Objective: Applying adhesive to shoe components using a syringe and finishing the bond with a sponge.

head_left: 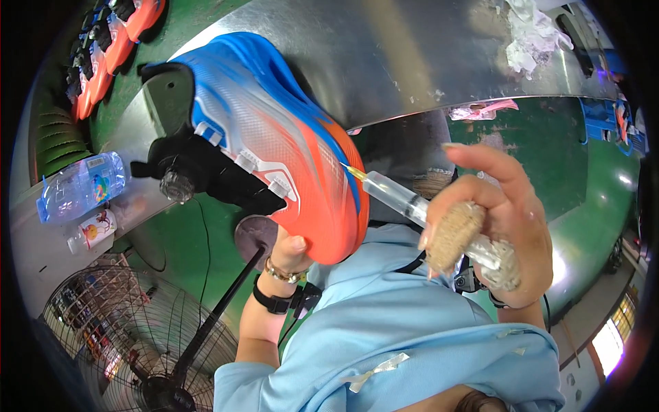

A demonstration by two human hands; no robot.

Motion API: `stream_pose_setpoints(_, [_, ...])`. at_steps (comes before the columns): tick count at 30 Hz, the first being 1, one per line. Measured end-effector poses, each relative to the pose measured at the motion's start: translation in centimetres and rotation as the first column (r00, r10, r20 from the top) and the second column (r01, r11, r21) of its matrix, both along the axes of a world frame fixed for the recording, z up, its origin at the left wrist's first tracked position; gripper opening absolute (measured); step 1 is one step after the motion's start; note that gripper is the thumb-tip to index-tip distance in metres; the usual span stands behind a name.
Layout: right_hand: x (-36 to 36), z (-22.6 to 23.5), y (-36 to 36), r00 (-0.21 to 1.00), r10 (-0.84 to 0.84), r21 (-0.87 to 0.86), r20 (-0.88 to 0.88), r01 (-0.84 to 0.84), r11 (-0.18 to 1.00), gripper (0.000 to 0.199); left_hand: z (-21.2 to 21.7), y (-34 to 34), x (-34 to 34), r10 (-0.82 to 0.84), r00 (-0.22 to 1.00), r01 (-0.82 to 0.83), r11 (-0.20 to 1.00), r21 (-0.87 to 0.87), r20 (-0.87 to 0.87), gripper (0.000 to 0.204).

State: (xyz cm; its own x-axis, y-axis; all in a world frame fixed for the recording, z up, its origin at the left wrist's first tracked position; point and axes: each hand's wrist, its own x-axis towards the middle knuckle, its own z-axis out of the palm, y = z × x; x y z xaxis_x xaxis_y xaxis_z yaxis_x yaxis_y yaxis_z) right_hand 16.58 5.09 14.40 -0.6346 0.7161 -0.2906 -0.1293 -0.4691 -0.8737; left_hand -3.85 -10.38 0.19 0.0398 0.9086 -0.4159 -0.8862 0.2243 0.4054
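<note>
My left hand (289, 253) grips a sports shoe (288, 147) from beneath its toe, thumb pressed against the orange upper. Blue at the heel end and fading to orange at the toe, the shoe is tilted, with a black lining, black tongue area and white lace loops. In my right hand (525, 220) is a clear syringe (395, 196) with a yellow-based needle. Its tip meets or nearly touches the seam between upper and sole. A rough brown oval pad (455, 237) sits by my right fingers; whether it is worn or held, I cannot tell.
A metal worktable (412, 55) spans the far side, with crumpled white paper (534, 38) on it. Several orange shoes (103, 62) stand at far left. A large plastic bottle (84, 187) and smaller bottle (93, 231) rest at left. Nearer stands a wire-caged fan (137, 336).
</note>
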Motion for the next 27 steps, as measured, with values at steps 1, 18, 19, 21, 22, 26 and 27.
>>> stream_pose_setpoints(1, [0.3,0.1,-0.3,0.999,-0.041,0.055,-0.009,0.041,0.998,0.067,-0.3,0.7,0.4,-0.007,1.0,0.007,1.0,0.0,0.006,0.085])
stream_pose_setpoints(18, [3.1,1.3,-1.4,0.961,-0.277,0.43,0.002,0.249,0.867,0.042,0.0,11.7,5.0,-0.005,1.0,0.005,0.979,0.203,-0.002,0.091])
stream_pose_setpoints(19, [3.3,1.3,-1.4,0.961,-0.276,0.432,-0.005,0.251,0.866,0.041,0.0,12.1,5.1,0.018,1.0,-0.013,0.976,0.215,-0.022,0.09])
stream_pose_setpoints(21, [3.5,1.4,-1.2,0.961,-0.274,0.438,-0.018,0.254,0.862,0.04,-0.3,13.0,5.2,0.037,0.999,-0.027,0.973,0.229,-0.039,0.089])
stream_pose_setpoints(22, [3.7,1.5,-1.1,0.962,-0.273,0.443,-0.023,0.255,0.86,0.039,-0.5,13.5,5.2,0.041,0.999,-0.034,0.972,0.231,-0.027,0.087])
stream_pose_setpoints(26, [3.4,1.0,-0.8,0.971,-0.231,0.446,-0.068,0.237,0.863,0.036,-0.3,14.5,4.6,0.078,0.996,-0.064,0.963,0.264,-0.043,0.081])
stream_pose_setpoints(27, [3.4,1.0,-0.7,0.971,-0.228,0.451,-0.074,0.237,0.86,0.036,0.0,15.0,4.8,0.075,0.996,-0.061,0.962,0.265,-0.041,0.081])
